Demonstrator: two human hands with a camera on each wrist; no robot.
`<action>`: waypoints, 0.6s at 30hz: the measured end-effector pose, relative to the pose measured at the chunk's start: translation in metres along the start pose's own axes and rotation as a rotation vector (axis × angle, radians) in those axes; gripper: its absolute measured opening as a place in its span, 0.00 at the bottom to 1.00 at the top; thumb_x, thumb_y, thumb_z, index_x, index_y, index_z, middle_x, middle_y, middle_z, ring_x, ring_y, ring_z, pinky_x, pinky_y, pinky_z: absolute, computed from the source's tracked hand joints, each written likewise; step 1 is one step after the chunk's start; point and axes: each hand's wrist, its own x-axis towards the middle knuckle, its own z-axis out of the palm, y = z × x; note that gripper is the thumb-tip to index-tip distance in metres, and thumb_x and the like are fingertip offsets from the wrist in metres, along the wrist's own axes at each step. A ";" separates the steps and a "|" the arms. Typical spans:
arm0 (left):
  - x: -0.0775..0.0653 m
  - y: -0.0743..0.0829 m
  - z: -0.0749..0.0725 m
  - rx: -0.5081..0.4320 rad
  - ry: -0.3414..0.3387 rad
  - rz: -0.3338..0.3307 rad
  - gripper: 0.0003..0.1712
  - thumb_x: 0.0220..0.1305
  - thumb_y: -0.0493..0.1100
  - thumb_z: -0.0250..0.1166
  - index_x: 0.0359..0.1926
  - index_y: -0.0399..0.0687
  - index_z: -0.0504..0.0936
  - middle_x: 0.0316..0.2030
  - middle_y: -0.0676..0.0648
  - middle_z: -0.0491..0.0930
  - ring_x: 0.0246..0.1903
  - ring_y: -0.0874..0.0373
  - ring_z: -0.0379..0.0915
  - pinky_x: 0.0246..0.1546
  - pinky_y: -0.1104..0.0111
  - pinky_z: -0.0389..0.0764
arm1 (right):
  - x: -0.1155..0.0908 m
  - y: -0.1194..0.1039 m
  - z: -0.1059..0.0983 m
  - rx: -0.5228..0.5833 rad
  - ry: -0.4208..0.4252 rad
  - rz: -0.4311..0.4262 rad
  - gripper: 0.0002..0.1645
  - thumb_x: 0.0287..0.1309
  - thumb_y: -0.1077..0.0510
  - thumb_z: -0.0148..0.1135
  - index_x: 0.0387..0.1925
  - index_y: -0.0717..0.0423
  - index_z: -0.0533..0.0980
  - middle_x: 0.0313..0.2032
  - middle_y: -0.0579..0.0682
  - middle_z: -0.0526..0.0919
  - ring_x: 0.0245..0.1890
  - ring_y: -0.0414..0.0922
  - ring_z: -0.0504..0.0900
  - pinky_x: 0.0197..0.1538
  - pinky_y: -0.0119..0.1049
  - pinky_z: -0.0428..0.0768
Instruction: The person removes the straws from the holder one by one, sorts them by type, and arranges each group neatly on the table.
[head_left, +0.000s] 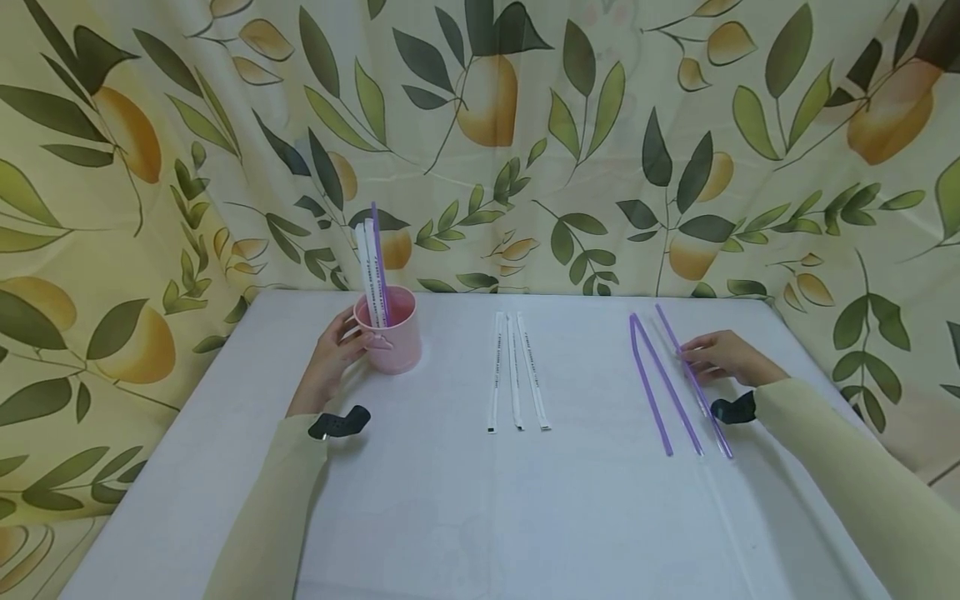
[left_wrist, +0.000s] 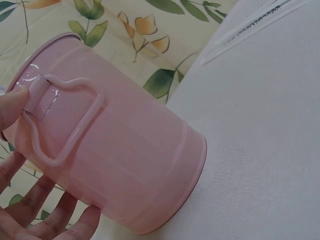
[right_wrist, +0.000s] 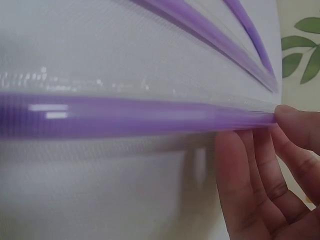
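Leafy cloth (head_left: 495, 225) hangs behind a white counter (head_left: 420, 517). The left hand (head_left: 330, 358) grips a pink cup (head_left: 397, 346) of upright straws (head_left: 373, 271); the right hand (head_left: 731, 354) pinches a purple straw (head_left: 694, 383) beside two matching straws (head_left: 651, 386); three white straws (head_left: 514, 371) lie between the hands.

Glossy plastic-wrapped purple straw (right_wrist: 150, 116)

Cup (head_left: 396, 346) on table (head_left: 435, 508), curtain (head_left: 570, 167) behind it; standing straws (head_left: 371, 279) inside it, left hand (head_left: 327, 358) against its left side. Right of cup: three paper-wrapped straws (head_left: 514, 375), reaching nearer than its base. Farther right of cup: three film-wrapped straws (head_left: 667, 383), the rightmost between the right hand's (head_left: 731, 358) thumb and fingers.
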 end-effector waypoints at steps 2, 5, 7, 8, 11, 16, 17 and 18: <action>0.000 0.001 0.000 0.001 0.004 -0.003 0.39 0.66 0.37 0.57 0.73 0.55 0.50 0.72 0.42 0.50 0.70 0.46 0.53 0.69 0.56 0.62 | 0.001 0.000 0.001 0.014 0.002 0.003 0.32 0.65 0.55 0.53 0.60 0.78 0.61 0.31 0.43 0.84 0.31 0.35 0.81 0.41 0.36 0.84; -0.001 0.001 0.001 0.001 0.000 0.002 0.39 0.66 0.37 0.57 0.73 0.54 0.50 0.72 0.42 0.50 0.70 0.45 0.53 0.69 0.55 0.62 | 0.003 0.001 0.003 0.033 0.005 0.011 0.32 0.65 0.55 0.53 0.60 0.78 0.61 0.29 0.41 0.83 0.30 0.35 0.80 0.38 0.33 0.85; -0.001 0.002 0.001 0.001 0.001 0.003 0.39 0.65 0.37 0.57 0.73 0.54 0.50 0.72 0.42 0.51 0.69 0.46 0.53 0.69 0.56 0.62 | 0.004 0.002 0.004 0.044 0.008 0.013 0.32 0.65 0.56 0.53 0.60 0.77 0.61 0.29 0.41 0.81 0.29 0.35 0.80 0.37 0.32 0.85; -0.001 0.002 0.001 0.002 0.000 0.004 0.39 0.65 0.37 0.57 0.73 0.54 0.50 0.72 0.42 0.51 0.70 0.46 0.53 0.69 0.56 0.62 | 0.004 0.003 0.005 0.045 0.011 0.013 0.32 0.65 0.56 0.54 0.60 0.77 0.61 0.29 0.40 0.81 0.29 0.35 0.80 0.37 0.31 0.84; -0.001 0.002 0.001 0.003 -0.002 0.003 0.40 0.65 0.37 0.57 0.73 0.54 0.49 0.72 0.42 0.50 0.70 0.46 0.53 0.69 0.55 0.62 | 0.005 0.006 0.006 0.048 0.016 0.010 0.31 0.65 0.57 0.54 0.60 0.77 0.62 0.29 0.40 0.80 0.29 0.35 0.79 0.37 0.30 0.84; 0.000 0.001 0.000 0.005 0.001 0.001 0.40 0.65 0.37 0.58 0.73 0.54 0.49 0.72 0.42 0.50 0.70 0.46 0.53 0.69 0.55 0.62 | 0.008 0.009 0.006 0.071 0.028 0.023 0.30 0.65 0.57 0.54 0.60 0.76 0.63 0.30 0.40 0.81 0.30 0.35 0.79 0.37 0.30 0.84; 0.000 0.001 0.000 0.005 0.002 0.003 0.40 0.65 0.37 0.58 0.73 0.54 0.50 0.72 0.42 0.51 0.70 0.45 0.53 0.69 0.55 0.62 | 0.008 0.009 0.006 0.075 0.030 0.028 0.31 0.65 0.56 0.54 0.60 0.76 0.63 0.30 0.39 0.82 0.31 0.35 0.79 0.38 0.30 0.84; 0.000 0.001 0.000 0.006 0.003 0.005 0.40 0.65 0.38 0.58 0.73 0.54 0.50 0.72 0.42 0.51 0.70 0.45 0.53 0.69 0.55 0.62 | 0.008 0.010 0.006 0.078 0.031 0.032 0.31 0.65 0.56 0.54 0.60 0.76 0.63 0.31 0.39 0.82 0.31 0.35 0.79 0.38 0.30 0.84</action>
